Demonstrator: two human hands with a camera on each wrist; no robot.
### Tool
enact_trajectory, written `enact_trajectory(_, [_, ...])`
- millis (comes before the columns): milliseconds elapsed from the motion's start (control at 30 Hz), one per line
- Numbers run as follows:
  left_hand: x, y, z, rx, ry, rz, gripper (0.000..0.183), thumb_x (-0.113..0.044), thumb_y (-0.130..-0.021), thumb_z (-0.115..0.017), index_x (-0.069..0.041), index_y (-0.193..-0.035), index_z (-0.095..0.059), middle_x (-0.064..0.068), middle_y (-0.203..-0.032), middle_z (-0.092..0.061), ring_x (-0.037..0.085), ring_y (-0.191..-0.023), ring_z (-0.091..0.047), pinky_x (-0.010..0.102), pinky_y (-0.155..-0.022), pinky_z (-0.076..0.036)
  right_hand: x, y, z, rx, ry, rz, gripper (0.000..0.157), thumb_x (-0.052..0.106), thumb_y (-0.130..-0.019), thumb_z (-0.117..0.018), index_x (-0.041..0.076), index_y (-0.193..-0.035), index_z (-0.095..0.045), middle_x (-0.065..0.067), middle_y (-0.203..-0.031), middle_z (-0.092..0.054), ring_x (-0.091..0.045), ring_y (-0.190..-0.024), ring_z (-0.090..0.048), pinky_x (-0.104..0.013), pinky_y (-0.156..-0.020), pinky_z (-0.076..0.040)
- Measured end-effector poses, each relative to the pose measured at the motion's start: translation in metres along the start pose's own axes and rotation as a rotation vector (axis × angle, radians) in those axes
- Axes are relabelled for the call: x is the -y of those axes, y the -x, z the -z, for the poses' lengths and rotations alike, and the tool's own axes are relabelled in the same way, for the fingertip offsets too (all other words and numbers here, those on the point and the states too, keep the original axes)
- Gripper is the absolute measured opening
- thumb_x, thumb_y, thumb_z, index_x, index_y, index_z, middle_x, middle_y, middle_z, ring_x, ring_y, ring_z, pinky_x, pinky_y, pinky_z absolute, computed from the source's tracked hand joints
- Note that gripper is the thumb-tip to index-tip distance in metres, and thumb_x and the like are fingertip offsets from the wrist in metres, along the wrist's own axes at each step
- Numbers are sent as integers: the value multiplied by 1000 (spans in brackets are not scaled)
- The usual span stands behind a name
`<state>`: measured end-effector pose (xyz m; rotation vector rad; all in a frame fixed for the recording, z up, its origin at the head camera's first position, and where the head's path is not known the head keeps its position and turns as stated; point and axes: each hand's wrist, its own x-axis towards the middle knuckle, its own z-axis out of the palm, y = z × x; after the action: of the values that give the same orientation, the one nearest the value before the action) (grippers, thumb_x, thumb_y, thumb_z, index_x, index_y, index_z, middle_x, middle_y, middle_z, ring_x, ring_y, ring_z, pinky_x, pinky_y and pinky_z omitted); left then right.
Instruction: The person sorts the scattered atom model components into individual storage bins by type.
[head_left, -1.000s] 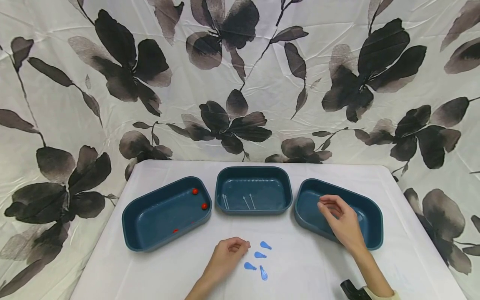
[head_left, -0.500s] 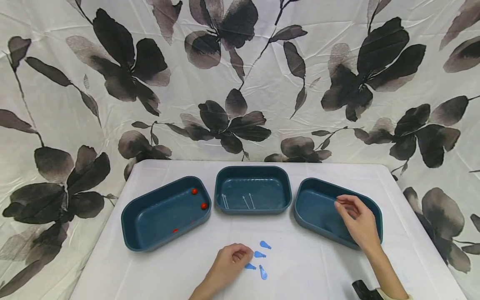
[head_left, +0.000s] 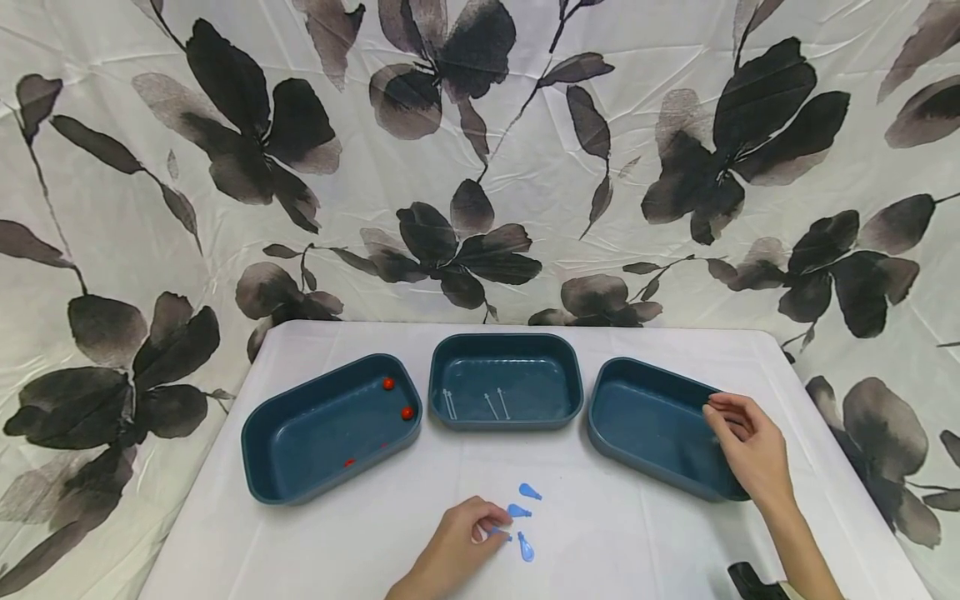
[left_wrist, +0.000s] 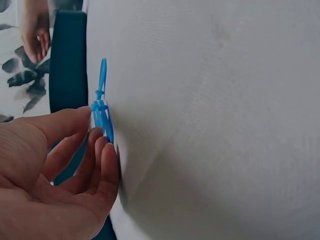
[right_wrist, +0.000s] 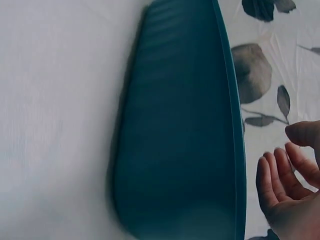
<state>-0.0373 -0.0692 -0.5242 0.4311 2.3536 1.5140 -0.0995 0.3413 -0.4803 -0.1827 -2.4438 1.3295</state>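
Four blue teardrop pieces lie on the white tabletop, lower centre of the head view, in a loose cluster. Top one has its narrow end pointing lower right; next one down points right; bottom one has its narrow end up.

Left hand is at the cluster's left side, lower centre. Fingers bent, thumb and forefinger on either side of the leftmost piece, which they partly hide. Can't tell from these angles whether they actually pinch it; left wrist view has the pieces overlapping right at the thumb tip, left of centre.

Right hand is centre right of the head view, overlapping the right end of the right-side bin. Fingers loosely curled, thumb tip and forefinger tip slightly apart in the right wrist view, where the hand sits lower right, past the bin's rim. Black strap-like gear near that forearm, bottom right.

Other two bins, same dark teal: middle bin with slim pale sticks along its near side; left-side bin, angled, with two red balls at its right end and red bits by the near rim. Floral cloth fills the upper frame.
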Motion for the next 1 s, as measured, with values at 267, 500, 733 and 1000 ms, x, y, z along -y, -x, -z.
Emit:
enact_trajectory(267, [0, 4, 0, 44, -34, -5, 15, 2, -90, -74, -7, -102, -74, -4, -92, -63, 4, -80, -53, 21, -71, -50, -7, -3, 13, -59, 56, -65, 32, 16, -99, -71, -2, -125, -64, 23, -101, -59, 13, -90, -57, 0, -79, -44])
enact_trajectory(500, [-1, 7, -1, 57, -99, 6, 16, 1, -91, -73, -9, -103, -74, -8, -90, -58, 4, -82, -50, 22, -74, -49, -13, -7, 22, -106, 77, -114, 34, 18, -100, -69, -4, -125, -64, 28, -97, -57, 15, -89, -54, 0, -78, -42])
enact_trajectory(733, [-5, 11, -2, 53, -162, 42, 15, -4, -93, -73, -16, -102, -72, -11, -92, -57, 5, -89, -48, 24, -80, -49, -22, -12, 27, -168, 127, -180, 32, 17, -99, -67, -2, -125, -66, 25, -96, -58, 16, -86, -51, -2, -77, -41])
enact_trajectory(1000, [-3, 10, -2, 42, -177, 13, 13, -3, -93, -72, -15, -99, -71, -14, -88, -53, 3, -87, -48, 22, -76, -49, -34, -14, 31, -165, 174, -204, 31, 14, -100, -65, -1, -126, -67, 28, -94, -57, 21, -84, -48, -1, -76, -39])
